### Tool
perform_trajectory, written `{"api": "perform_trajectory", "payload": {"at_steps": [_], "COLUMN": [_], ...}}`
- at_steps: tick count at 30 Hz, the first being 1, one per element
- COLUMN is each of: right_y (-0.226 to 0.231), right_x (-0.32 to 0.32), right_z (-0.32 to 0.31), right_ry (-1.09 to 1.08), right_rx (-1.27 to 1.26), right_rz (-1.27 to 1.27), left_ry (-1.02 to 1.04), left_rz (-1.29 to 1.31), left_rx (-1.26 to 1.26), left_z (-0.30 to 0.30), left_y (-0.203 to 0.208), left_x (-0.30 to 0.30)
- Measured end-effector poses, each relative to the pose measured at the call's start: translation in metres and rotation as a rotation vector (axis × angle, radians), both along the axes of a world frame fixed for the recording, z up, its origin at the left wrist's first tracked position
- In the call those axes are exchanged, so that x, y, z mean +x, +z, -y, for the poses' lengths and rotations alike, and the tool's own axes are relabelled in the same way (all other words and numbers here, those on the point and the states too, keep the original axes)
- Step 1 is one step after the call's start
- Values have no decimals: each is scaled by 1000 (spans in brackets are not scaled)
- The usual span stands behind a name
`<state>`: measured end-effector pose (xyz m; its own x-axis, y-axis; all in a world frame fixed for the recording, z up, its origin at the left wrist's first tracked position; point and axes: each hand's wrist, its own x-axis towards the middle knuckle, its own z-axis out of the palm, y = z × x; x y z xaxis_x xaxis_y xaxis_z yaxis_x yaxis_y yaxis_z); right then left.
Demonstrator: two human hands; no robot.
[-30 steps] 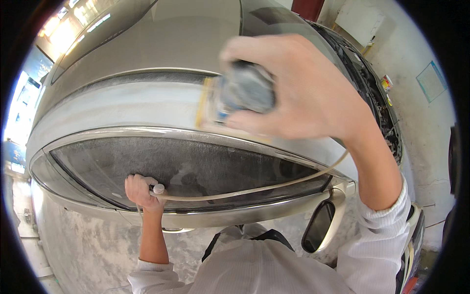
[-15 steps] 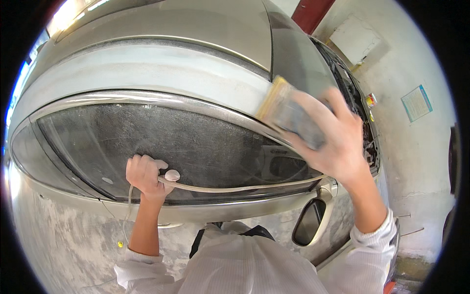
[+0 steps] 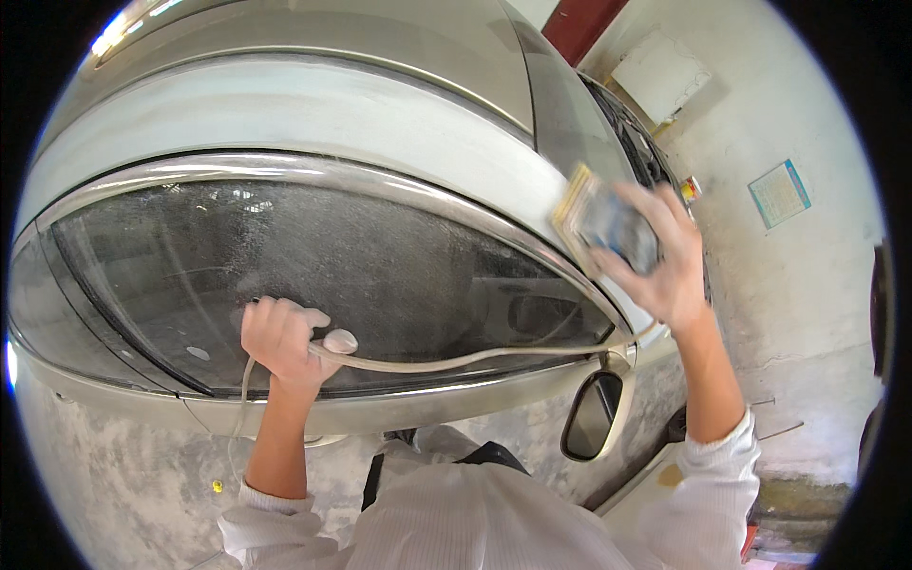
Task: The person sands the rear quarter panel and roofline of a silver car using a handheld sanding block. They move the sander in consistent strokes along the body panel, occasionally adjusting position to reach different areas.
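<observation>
My right hand [image 3: 679, 275] is wrapped round a dusty sander [image 3: 616, 226] with a yellowish flat pad, slightly blurred. Its pad lies against the whitish bare strip [image 3: 380, 119] along the car's roof edge, near the windscreen pillar. A pale hose [image 3: 427, 365] runs from beside my right wrist across the lower side window [image 3: 380, 266] to my left hand [image 3: 283, 340]. The left fingers are closed round this hose, in front of the dusty glass, and its loose end section hangs down past the wrist. White dust covers both hands.
A door mirror [image 3: 591, 415] sticks out below my right forearm. Bright metal trim [image 3: 332, 174] borders the window. To the right stands a wall [image 3: 798, 294] with a posted sheet [image 3: 780, 195]. A small yellow object [image 3: 218, 486] lies on the concrete floor [image 3: 133, 456].
My right hand and the sander have moved right along the roof edge, toward the windscreen pillar. The view has shifted slightly. My left hand keeps its hold on the hose.
</observation>
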<state>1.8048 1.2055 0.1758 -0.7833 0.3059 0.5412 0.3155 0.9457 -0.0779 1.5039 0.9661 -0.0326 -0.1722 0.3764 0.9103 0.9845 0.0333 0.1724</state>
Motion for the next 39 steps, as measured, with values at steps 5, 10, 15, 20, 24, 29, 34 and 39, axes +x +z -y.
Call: {"api": "perform_trajectory", "payload": {"at_steps": [5, 10, 15, 20, 24, 29, 34, 39], "right_y": [-4, 54, 97, 77, 33, 14, 42, 86], "right_x": [0, -135, -225, -159, -40, 18, -55, -198], "right_z": [1, 24, 52, 11, -8, 6, 43, 98], "right_ry": [-49, 95, 152, 159, -83, -344, -247, -208], "right_rx": [-36, 138, 35, -95, -213, -455, -352, -137], "right_rz": [29, 78, 279, 157, 86, 18, 15, 102], "left_ry": [-17, 27, 70, 60, 52, -49, -257, -559], "left_rz": [-22, -22, -3, -14, -39, 13, 56, 216], "left_rx": [-6, 17, 28, 3, -1, -45, -26, -183], "left_z": [0, -5, -4, -3, -2, 3, 12, 52], "left_y": [0, 4, 5, 6, 3, 1, 14, 33], "left_x": [0, 1, 5, 4, 3, 1, -4, -42]}}
